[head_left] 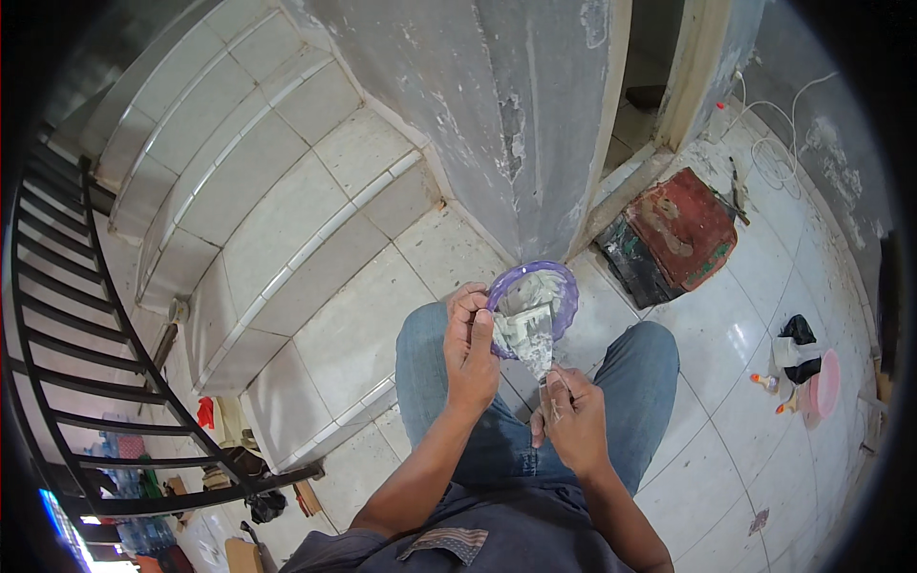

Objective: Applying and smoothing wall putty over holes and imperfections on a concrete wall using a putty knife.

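A purple bowl (570, 294) with a wavy rim sits above my knees, holding whitish-grey putty (543, 286). My left hand (470, 339) grips its left rim, thumb on the near side and fingers round the outside. In my right hand (570, 411) is a putty knife (538, 355), its handle mostly hidden by my fingers. The blade points away from me into the bowl and is smeared with putty. Whitish smears also mark the fingers of my right hand.
Tiled stairs (310, 224) rise on the left beside a black railing (105, 325). Ahead stands a patchy grey wall corner (516, 124). A worn red and black box-like object (683, 229) lies by the doorway. At right are a pink basin (823, 382), paintbrushes (765, 381) and a white cable (788, 124).
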A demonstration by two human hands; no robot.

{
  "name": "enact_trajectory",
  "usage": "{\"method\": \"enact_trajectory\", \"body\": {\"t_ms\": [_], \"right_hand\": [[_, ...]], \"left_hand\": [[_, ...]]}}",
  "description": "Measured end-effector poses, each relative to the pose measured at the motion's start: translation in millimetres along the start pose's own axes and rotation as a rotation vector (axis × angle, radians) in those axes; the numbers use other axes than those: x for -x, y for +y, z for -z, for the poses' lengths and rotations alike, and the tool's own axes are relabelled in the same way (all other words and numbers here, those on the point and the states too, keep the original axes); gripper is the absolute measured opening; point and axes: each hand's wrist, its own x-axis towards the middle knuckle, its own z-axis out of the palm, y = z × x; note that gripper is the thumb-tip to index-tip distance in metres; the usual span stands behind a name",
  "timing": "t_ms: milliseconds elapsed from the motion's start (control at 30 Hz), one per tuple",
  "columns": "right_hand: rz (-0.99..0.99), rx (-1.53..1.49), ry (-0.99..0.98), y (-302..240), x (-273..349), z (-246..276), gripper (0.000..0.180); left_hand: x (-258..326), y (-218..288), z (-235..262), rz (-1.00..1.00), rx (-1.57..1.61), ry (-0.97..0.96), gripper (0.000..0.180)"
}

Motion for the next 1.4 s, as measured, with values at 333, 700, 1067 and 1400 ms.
{"method": "enact_trajectory", "body": {"t_ms": [333, 700, 1067, 1400], "right_hand": [[-0.096, -0.58, -0.101, 4, 6, -17, 0.027], [-0.113, -0.82, -0.154, -30, -15, -14, 0.024], [0.45, -0.721, -0.295, -142, -58, 11, 0.033], [1.401, -0.019, 0.339, -252, -112, -34, 0.032]], "left_hand": [[-9, 12, -3, 0.114, 0.282, -0.081, 0.013], [-18, 8, 7, -0.05, -0.054, -0.054, 0.01], [-21, 17, 35, 0.265, 0.296, 0.067, 0.031], [-26, 17, 44, 0.29, 0.344, 0.113, 0.016]]}}
